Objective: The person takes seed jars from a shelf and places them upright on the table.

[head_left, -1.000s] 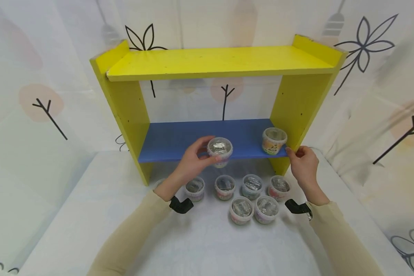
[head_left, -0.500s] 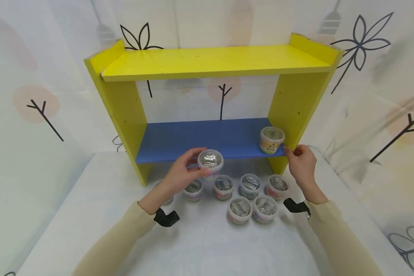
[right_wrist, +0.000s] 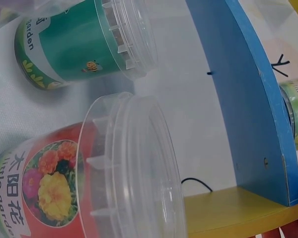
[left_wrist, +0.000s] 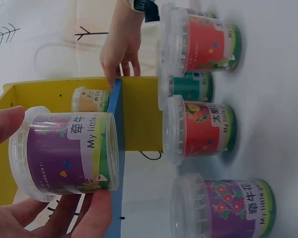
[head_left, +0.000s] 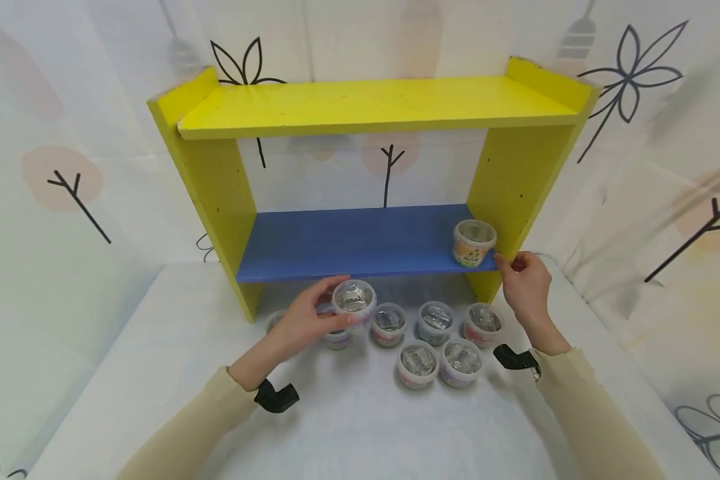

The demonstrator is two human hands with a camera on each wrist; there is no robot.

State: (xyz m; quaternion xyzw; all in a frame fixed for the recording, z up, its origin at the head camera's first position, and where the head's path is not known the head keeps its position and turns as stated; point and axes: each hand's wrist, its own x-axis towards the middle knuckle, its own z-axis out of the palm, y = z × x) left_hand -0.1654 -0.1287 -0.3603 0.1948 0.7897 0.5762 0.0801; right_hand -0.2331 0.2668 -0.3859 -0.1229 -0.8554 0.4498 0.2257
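My left hand (head_left: 303, 323) grips a clear lidded plastic tub (head_left: 354, 298) with a purple label, raised off the table in front of the blue shelf board (head_left: 336, 243). In the left wrist view the thumb lies at the lid side of this purple tub (left_wrist: 64, 153), and fingers curl round its other side. At the right end of the shelf unit, my right hand (head_left: 527, 290) pinches the edge where the blue board meets the yellow side panel (head_left: 519, 180). An orange-labelled tub (head_left: 473, 245) stands on the board beside that hand.
Several lidded tubs stand on the white table (head_left: 360, 427) below the shelf, including a red-labelled tub (left_wrist: 206, 126), a green-labelled tub (right_wrist: 79, 44) and a purple-labelled tub (left_wrist: 233, 208). The yellow top board (head_left: 360, 107) spans the unit above. Patterned cloth hangs behind.
My left hand has carried the purple tub down and to the left, from in front of the blue board's edge to just above the table tubs. The right hand has kept its place.
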